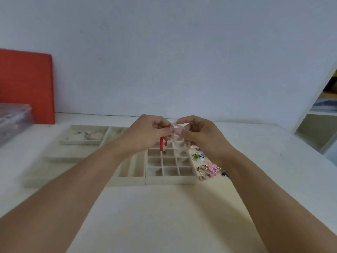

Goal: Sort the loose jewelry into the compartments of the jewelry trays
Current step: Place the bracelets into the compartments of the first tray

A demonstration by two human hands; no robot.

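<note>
Both hands meet above the beige grid tray [170, 179]. My left hand [147, 133] and my right hand [198, 134] pinch a pale, blurred piece of jewelry [175, 127] between their fingertips. A red beaded strand [162, 145] hangs down from under my left hand over the grid compartments. A pile of loose jewelry [209, 168], with pink, green and gold pieces, lies on the table just right of the grid tray. Another beige tray [82, 142] at the back left holds a few pieces.
A long-compartment tray [131, 177] sits left of the grid tray, partly under my left forearm. A red board [27, 84] leans on the wall at far left, beside a clear plastic box [12, 121]. Shelves [324, 110] stand at the right.
</note>
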